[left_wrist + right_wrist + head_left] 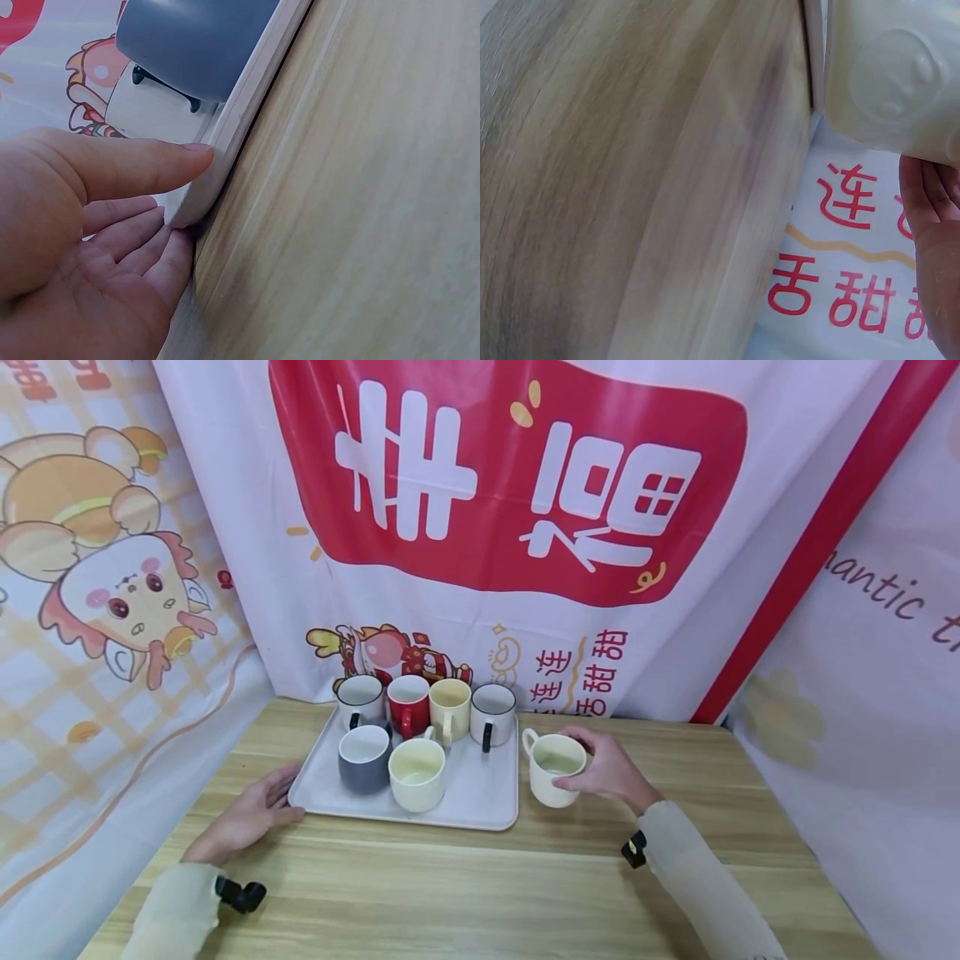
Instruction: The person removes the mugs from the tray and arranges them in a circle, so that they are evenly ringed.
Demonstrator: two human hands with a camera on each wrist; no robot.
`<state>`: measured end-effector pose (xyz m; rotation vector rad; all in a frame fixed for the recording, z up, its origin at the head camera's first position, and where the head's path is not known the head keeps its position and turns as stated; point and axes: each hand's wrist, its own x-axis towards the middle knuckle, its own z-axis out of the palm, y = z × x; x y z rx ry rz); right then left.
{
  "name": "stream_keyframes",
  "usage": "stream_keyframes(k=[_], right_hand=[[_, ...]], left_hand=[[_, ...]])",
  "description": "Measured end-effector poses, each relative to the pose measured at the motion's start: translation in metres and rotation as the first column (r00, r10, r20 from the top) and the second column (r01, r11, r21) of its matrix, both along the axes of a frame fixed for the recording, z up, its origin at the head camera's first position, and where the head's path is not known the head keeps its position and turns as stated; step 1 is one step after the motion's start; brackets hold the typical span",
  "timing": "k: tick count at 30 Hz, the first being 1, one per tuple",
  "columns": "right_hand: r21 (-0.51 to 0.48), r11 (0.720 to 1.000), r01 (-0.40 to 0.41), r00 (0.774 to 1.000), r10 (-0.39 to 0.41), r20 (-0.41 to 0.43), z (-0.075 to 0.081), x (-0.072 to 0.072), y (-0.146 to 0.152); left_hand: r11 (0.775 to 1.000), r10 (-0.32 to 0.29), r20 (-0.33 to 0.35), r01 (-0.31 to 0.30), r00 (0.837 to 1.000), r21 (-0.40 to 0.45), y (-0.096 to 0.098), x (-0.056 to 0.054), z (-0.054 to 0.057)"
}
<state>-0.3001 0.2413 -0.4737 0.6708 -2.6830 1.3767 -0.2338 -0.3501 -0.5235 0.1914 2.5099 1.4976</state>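
My right hand (606, 770) grips a cream mug (551, 789) around its side, thumb in front and fingers behind. The mug is upright just right of the tray, its handle toward the tray. Raised round shapes show on its wall in the right wrist view. My left hand (112, 247) holds the front left corner of the white tray (480, 806), thumb on the rim and fingers around the corner. On the tray stand a grey mug (365, 768), a pale yellow-green mug (417, 785) and, behind them, a row of several mugs, including a red one (408, 714).
The wooden table (450, 893) stretches in front of the tray and to its right. A white and red printed cloth (495, 593) hangs behind the table's back edge, and more printed cloth (135, 610) hangs at the left.
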Motion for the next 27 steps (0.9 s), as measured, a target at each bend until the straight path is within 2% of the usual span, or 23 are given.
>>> stream_keyframes(k=[10, 17, 27], right_hand=[[0.021, 1.000, 0.004, 0.999, -0.003, -0.039, -0.017, -0.011, 0.010], [0.036, 0.999, -0.004, 1.000, 0.004, 0.003, -0.023, -0.014, 0.012], [0.024, 0.995, -0.093, 0.994, 0.092, 0.067, -0.019, -0.024, 0.020]], left_hand=[[1.000, -0.010, -0.014, 0.010, 1.000, 0.004, 0.001, -0.002, 0.001], [1.000, -0.011, -0.015, 0.011, 1.000, 0.005, 0.002, 0.001, 0.002], [1.000, -0.009, -0.018, 0.010, 1.000, 0.020, 0.001, 0.001, 0.003]])
